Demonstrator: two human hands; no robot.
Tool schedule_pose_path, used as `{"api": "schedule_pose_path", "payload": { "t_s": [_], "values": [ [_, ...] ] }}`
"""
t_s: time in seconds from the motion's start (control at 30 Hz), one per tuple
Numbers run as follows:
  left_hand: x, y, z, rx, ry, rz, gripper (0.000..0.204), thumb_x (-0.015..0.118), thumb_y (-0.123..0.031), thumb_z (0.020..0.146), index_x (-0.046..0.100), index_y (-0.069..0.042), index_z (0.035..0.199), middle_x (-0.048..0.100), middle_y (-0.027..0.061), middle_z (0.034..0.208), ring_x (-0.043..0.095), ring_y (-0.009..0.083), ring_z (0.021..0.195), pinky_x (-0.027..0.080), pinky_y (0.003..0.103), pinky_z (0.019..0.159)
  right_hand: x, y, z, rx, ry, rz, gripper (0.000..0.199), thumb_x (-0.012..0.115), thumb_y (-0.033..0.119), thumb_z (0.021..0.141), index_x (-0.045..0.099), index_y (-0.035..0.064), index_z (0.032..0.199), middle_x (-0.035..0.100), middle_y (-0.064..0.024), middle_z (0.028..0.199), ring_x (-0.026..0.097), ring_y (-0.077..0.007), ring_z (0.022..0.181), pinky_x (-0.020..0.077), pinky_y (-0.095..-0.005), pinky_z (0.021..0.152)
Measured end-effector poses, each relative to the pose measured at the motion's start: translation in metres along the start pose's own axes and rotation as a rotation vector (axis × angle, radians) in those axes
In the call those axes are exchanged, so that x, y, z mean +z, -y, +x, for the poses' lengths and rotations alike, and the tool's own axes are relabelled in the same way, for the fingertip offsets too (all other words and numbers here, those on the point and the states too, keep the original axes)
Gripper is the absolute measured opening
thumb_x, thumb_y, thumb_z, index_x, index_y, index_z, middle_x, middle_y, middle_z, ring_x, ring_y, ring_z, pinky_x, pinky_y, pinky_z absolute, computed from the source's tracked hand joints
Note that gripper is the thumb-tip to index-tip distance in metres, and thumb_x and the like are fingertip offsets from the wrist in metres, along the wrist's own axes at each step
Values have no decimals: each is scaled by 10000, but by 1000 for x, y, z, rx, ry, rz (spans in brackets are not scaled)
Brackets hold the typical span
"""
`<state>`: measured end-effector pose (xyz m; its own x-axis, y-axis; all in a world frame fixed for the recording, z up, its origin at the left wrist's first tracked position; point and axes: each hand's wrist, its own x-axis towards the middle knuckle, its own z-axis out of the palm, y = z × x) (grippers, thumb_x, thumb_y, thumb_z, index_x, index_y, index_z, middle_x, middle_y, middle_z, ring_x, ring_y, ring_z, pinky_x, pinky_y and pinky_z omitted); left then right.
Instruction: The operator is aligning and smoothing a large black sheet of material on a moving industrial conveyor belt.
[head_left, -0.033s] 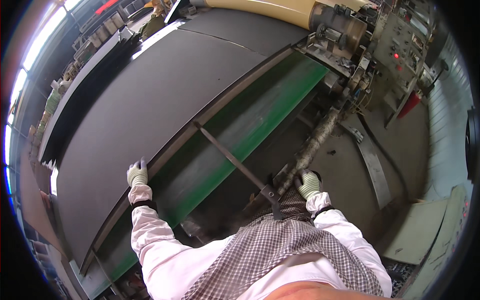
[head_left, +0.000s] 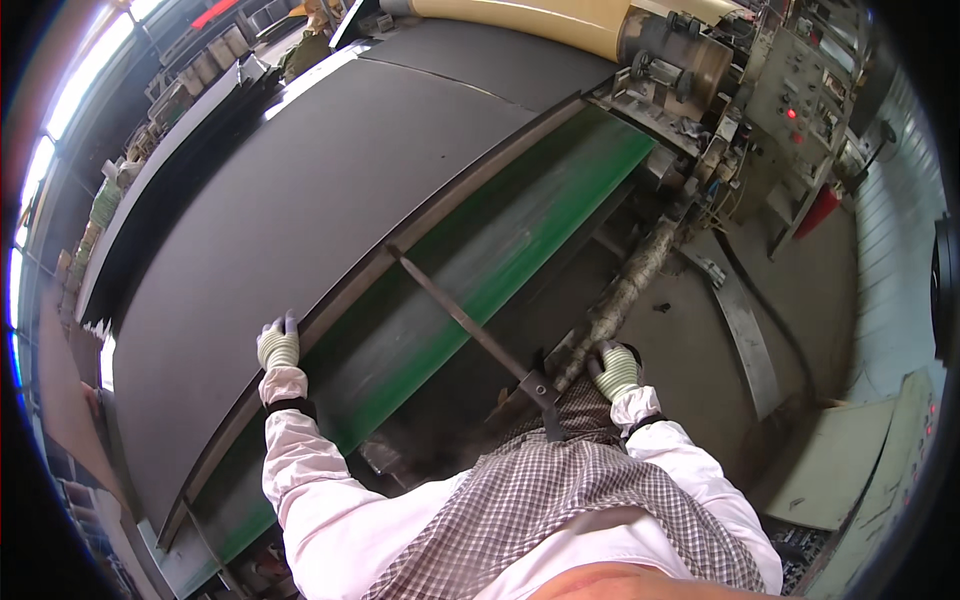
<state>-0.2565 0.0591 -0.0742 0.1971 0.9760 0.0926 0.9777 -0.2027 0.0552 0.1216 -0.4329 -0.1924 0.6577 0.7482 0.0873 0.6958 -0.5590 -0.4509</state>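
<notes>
A wide dark grey sheet [head_left: 260,240] lies over a long bed and fills the left and middle of the view. My left hand [head_left: 278,346], in a striped pale glove, rests at its near edge with the fingers stretched out over the surface. Beside the far end of my apron, my gloved right hand [head_left: 617,372] is next to a mottled, wrapped-looking bar [head_left: 635,275]. Its fingers are curled, and what they hold is hidden. Between my hands a metal rod [head_left: 455,312] runs from the bed's edge to a clamp-like block [head_left: 540,388].
Below the sheet's edge runs a green belt [head_left: 520,245]. A large tan roll [head_left: 540,22] spans the far end, near a control panel [head_left: 800,85] with a red light. A metal strip [head_left: 745,335] and a dark hose [head_left: 775,300] are on the floor at right.
My left hand has shifted very slightly to the right at the sheet's edge. My right hand looks almost unmoved.
</notes>
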Motion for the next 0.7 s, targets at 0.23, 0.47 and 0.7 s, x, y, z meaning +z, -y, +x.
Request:
{"api": "schedule_pose_path", "payload": {
  "t_s": [0.23, 0.47, 0.7],
  "values": [
    [-6, -99, 4, 199, 40, 67, 599, 307, -578, 944, 642, -147, 1191, 590, 182, 1208, 527, 384, 1131, 405, 462, 1001, -4, -1, 0, -10, 52, -15, 362, 576, 332, 814, 593, 33, 1015, 630, -187, 995, 592, -355, 966, 469, -445, 872],
    [-9, -200, 17, 317, 126, 82, 667, 299, -628, 926, 669, -116, 1138, 603, 160, 1204, 540, 336, 1140, 414, 433, 1001, -12, 3, 1, -101, -72, 111, 262, 627, 268, 785, 620, 51, 931, 632, -181, 900, 602, -373, 859, 476, -466, 770],
    [-15, -302, 32, 424, 162, 52, 770, 297, -704, 885, 701, -72, 1058, 638, 159, 1144, 595, 317, 1085, 461, 413, 945, -25, 11, 4, -45, 3, 129, 272, 606, 286, 799, 626, 51, 935, 638, -182, 909, 604, -364, 890, 473, -462, 806]
  ]
}}
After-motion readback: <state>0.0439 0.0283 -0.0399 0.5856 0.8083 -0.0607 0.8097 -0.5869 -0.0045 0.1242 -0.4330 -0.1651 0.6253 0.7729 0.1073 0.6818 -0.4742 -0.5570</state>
